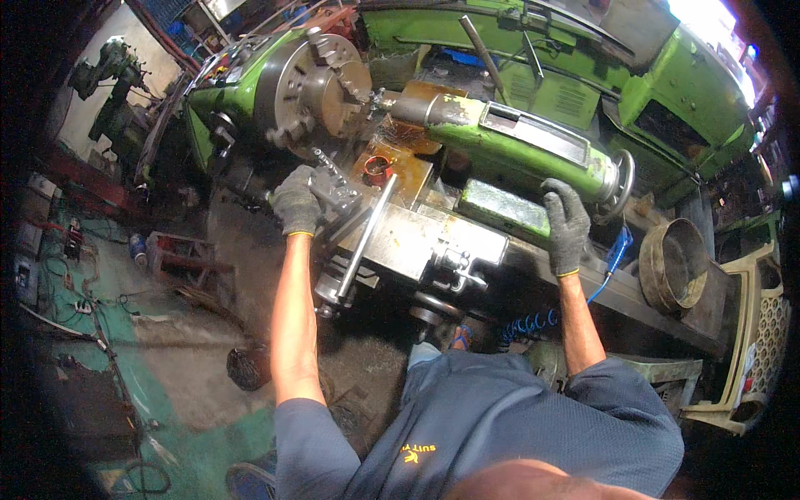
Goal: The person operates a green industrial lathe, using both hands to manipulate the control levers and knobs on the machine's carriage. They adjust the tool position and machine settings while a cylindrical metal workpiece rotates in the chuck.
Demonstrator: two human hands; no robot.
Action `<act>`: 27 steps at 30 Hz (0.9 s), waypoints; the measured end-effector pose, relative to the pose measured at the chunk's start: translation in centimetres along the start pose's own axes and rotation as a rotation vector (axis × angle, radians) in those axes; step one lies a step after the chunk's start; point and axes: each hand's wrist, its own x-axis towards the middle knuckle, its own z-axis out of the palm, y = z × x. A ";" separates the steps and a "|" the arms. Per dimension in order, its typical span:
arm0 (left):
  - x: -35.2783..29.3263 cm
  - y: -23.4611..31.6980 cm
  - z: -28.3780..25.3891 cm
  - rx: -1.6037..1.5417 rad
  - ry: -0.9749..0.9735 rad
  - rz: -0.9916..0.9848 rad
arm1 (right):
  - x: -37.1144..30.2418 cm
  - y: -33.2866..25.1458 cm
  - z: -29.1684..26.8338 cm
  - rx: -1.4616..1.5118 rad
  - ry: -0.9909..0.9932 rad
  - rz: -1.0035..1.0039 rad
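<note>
A green metal lathe fills the upper middle. My left hand [297, 201], in a dark grey glove, is closed against the side of the tool post [337, 193]; some fingertips are hidden there. Beside it a long bright steel bar [367, 237] slants upward over the carriage [406, 242]. The large chuck [282, 93] holds a round metal workpiece [343, 98], and the tailstock [517, 148] points toward its face. My gloved right hand [567, 227] is open, fingers loosely stretched, at the right end of a green block [504, 208] below the tailstock.
A red can [377, 170] stands behind the tool post. The tailstock handwheel [618, 178], a blue air gun [618, 248] with hose and a large metal ring [673, 267] are to the right. A beige plastic chair [744, 333] stands at far right. Cables cross the floor at left.
</note>
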 end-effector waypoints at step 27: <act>-1.2 -2.0 -0.2 -0.461 -0.020 0.117 | -11.2 -7.6 22.7 -0.502 -0.309 -0.113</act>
